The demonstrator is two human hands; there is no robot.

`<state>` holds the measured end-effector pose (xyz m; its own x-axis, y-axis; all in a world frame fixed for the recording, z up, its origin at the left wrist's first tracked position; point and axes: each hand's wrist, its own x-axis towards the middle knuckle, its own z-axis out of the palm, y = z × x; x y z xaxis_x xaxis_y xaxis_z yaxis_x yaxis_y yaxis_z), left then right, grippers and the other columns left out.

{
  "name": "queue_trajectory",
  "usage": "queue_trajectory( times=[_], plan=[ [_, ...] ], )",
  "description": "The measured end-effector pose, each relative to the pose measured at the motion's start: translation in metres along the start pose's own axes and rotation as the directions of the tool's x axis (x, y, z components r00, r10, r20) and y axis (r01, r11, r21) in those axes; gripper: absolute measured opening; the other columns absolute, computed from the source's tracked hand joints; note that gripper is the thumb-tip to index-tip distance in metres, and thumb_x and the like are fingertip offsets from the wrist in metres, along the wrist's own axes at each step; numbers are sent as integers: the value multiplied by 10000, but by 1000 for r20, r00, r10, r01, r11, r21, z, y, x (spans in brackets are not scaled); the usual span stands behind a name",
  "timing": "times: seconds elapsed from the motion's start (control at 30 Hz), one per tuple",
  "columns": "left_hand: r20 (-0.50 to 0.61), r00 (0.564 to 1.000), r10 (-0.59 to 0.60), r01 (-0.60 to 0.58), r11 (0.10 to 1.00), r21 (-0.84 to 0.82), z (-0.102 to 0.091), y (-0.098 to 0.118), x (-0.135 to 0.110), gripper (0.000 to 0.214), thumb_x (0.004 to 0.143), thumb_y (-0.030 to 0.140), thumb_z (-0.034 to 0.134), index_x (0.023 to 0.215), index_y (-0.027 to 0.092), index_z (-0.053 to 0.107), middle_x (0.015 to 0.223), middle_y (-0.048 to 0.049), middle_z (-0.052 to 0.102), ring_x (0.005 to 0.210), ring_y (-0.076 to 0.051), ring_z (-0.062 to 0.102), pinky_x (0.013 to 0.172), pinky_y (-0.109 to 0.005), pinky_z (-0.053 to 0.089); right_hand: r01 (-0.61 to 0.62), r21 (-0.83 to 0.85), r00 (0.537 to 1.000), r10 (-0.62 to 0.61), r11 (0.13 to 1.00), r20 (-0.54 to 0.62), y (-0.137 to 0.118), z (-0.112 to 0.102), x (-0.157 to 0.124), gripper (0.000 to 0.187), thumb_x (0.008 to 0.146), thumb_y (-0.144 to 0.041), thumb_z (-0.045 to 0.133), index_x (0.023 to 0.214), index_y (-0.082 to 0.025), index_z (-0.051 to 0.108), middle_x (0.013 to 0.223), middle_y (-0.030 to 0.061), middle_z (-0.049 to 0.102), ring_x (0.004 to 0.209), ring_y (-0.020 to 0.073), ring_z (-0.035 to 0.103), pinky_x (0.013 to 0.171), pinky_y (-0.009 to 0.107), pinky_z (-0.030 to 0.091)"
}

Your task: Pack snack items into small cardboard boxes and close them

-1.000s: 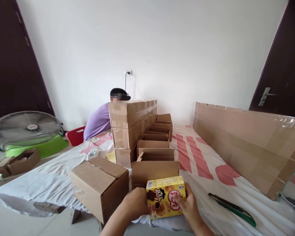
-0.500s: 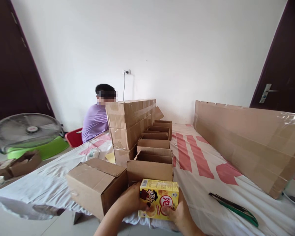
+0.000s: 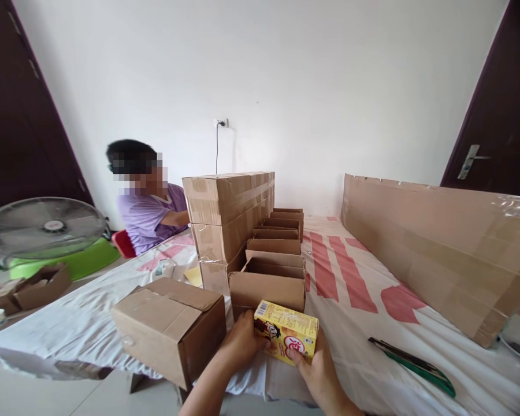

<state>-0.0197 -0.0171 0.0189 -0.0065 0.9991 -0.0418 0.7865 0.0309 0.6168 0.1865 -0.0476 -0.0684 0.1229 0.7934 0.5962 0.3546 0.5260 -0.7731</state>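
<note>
Between my hands is a yellow snack box (image 3: 286, 332) with a cartoon figure and red lettering, tilted near the table's front edge. My left hand (image 3: 247, 341) is closed on its left end, the thumb on the front face. From the right, my right hand (image 3: 314, 361) grips the other end, thumb over the red lettering. Just beyond the snack box stands an open cardboard box (image 3: 266, 289), first in a row of open cartons running away from me. A closed carton (image 3: 169, 323) sits left of my left hand.
A long stack of taped cartons (image 3: 210, 242) stands left of the row, with a person in purple (image 3: 149, 214) behind it. A green box cutter (image 3: 416, 367) lies at right. A large cardboard panel (image 3: 433, 254) stands farther right. A fan (image 3: 52, 231) is on the floor left.
The snack box has tilted, its right end dropping and its left end rising, with both hands still on it. The person in purple has leaned left, an arm now reaching toward the stack.
</note>
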Motion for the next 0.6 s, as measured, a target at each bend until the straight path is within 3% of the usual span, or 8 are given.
queue_trajectory(
  times=[0.1, 0.2, 0.3, 0.47, 0.6],
  plan=[
    [-19, 1000, 5, -5, 1000, -10, 6, 2, 3, 472, 627, 202, 748, 1060, 129, 574, 1189, -169, 642, 1101, -288, 615, 868, -304, 452, 29, -152, 991, -48, 988, -122, 18, 5, -4, 561, 797, -552, 680, 1226, -212, 556, 1106, 148, 665, 1012, 338, 653, 843, 482, 570],
    [-44, 999, 7, -8, 1000, -26, 15, 2, 8, 423, 688, 208, 720, 1073, 126, 565, 1195, -167, 639, 1124, -278, 604, 893, -303, 446, 30, -228, 979, -75, 973, -189, 32, 10, -7, 656, 854, -573, 595, 1369, -205, 424, 1220, 195, 607, 1108, 361, 609, 901, 533, 535],
    [-69, 997, 19, -22, 999, -47, 23, 1, 15, 372, 716, 186, 707, 1058, 136, 569, 1175, -145, 655, 1129, -260, 602, 905, -291, 443, 32, -240, 985, -71, 970, -155, 39, 11, -9, 678, 898, -539, 539, 1449, -215, 314, 1358, 212, 521, 1222, 370, 546, 966, 553, 498],
    [-107, 994, 23, -33, 995, -91, 29, -1, 21, 367, 760, 151, 668, 1108, 143, 550, 1147, -124, 679, 1084, -245, 634, 886, -299, 465, 13, -206, 995, -32, 978, -90, 45, 10, -13, 673, 908, -425, 545, 1482, -204, 272, 1475, 193, 421, 1335, 348, 457, 1052, 540, 449],
    [-204, 978, 31, -52, 994, -97, 32, 5, 10, 637, 793, 100, 604, 1376, 119, 348, 1344, -179, 559, 1189, -268, 584, 949, -356, 465, 19, -128, 1000, -22, 992, -22, 42, 7, -14, 658, 904, -354, 551, 1483, -210, 273, 1475, 174, 428, 1329, 317, 475, 1025, 468, 499]
  ],
)
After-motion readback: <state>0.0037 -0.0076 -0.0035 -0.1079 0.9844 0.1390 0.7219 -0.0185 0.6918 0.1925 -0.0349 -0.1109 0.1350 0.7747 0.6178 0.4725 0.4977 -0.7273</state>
